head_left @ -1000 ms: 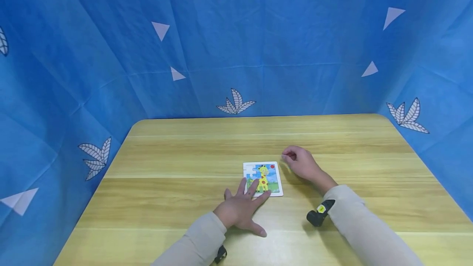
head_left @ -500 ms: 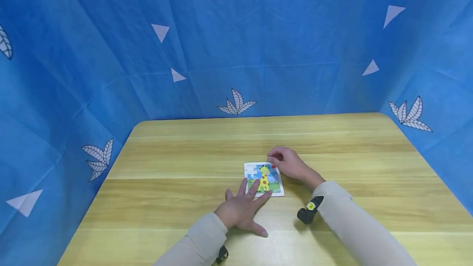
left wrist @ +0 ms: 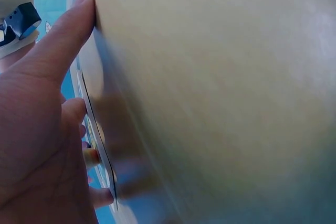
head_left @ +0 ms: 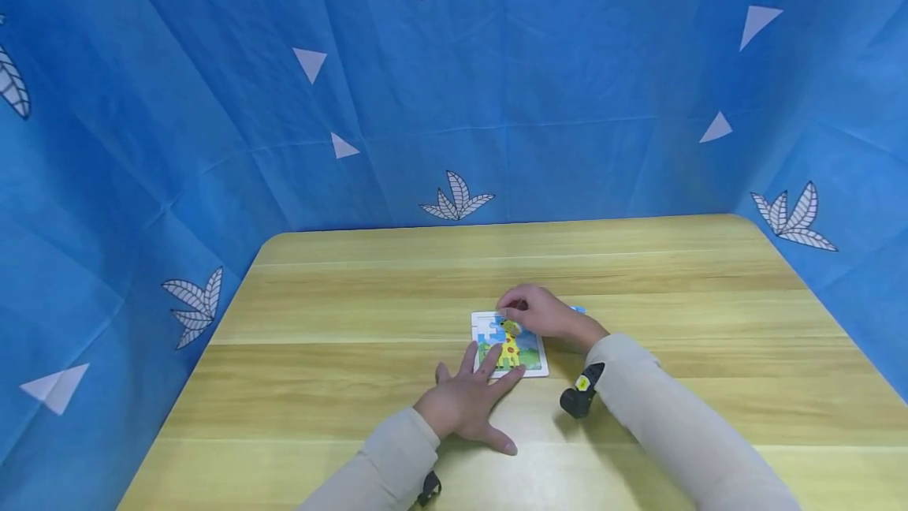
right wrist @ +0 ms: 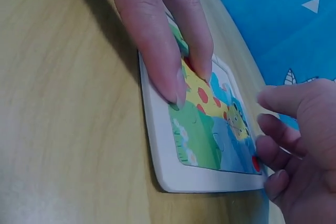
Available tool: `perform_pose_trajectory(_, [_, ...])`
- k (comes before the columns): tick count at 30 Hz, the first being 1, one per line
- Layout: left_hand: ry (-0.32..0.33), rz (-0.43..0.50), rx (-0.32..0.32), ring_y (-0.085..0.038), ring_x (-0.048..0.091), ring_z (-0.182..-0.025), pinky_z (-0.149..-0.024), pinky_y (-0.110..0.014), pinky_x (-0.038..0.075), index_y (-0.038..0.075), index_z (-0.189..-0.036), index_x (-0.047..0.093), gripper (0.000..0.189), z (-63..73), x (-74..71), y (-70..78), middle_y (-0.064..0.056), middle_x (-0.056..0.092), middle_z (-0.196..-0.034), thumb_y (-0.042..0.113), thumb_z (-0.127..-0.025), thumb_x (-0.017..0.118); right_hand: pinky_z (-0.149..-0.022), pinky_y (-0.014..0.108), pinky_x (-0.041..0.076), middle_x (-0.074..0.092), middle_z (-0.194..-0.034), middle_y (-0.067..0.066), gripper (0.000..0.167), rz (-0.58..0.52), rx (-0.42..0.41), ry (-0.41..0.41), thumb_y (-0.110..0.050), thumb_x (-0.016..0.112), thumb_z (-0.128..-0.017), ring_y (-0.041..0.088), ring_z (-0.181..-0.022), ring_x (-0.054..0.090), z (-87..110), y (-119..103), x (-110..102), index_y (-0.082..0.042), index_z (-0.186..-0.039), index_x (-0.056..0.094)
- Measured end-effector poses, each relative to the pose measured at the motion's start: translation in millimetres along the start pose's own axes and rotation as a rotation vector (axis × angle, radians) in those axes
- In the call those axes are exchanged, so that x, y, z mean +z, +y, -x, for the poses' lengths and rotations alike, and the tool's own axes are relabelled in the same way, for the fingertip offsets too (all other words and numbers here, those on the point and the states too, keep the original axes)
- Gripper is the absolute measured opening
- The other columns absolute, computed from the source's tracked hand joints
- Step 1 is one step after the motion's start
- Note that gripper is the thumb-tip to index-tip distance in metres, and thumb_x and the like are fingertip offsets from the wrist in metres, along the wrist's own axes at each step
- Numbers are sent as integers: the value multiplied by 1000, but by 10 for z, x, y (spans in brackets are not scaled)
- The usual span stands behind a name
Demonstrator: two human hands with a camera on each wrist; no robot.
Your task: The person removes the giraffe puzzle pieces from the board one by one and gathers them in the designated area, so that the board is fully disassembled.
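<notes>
On the wood-grain table point(head_left: 355, 298), the giraffe jigsaw point(head_left: 512, 344) looks mostly filled; white at its far left suggests spaces left. The spread left hand point(head_left: 468, 400) rests on its near edge, gripping nothing. The right hand point(head_left: 542, 314) curls over its far side, a small blue object point(head_left: 578, 309) just beyond the wrist; I cannot tell whether its fingers pinch anything.

Left hand point(head_left: 464, 404) palm-down and spread, right hand point(head_left: 545, 314) ahead of it, curled
</notes>
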State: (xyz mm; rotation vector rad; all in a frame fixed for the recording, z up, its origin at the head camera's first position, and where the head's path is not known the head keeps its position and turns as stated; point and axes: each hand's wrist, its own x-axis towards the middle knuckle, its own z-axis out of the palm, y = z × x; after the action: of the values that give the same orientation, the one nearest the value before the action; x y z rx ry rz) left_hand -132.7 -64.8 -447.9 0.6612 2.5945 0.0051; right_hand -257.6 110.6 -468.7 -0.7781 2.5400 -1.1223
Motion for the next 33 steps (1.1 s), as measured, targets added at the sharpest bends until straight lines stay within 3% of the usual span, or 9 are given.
perform_pose_trajectory(8, [17, -8, 4, -37, 6, -144, -96, -71, 28, 46, -149, 12, 104, 4, 3, -2, -1, 4, -160, 78, -63, 62, -86, 40, 45, 62, -102, 1, 18, 68, -23, -125, -10, 54, -95, 17, -94, 52, -29, -29, -16, -13, -100, 71])
perform_pose_trajectory(14, [8, 3, 10, -36, 3, -145, -97, -70, 27, 46, -149, 9, 103, -24, 9, -10, 0, 1, -160, 78, -65, 60, -89, 43, 44, 61, -102, 3, 20, 66, -38, -170, -5, 52, -94, 18, -94, 51, -47, -35, -36, -11, -101, 70])
perform_pose_trajectory(33, [16, -3, 8, -36, 5, -145, -96, -69, 28, 46, -148, 11, 104, 1, 1, -7, 0, 4, -160, 79, -64, 61, -89, 43, 41, 57, -105, 3, 21, 41, -40, -158, -6, 50, -95, 20, -98, 48, -30, -27, -13, -13, -97, 70])
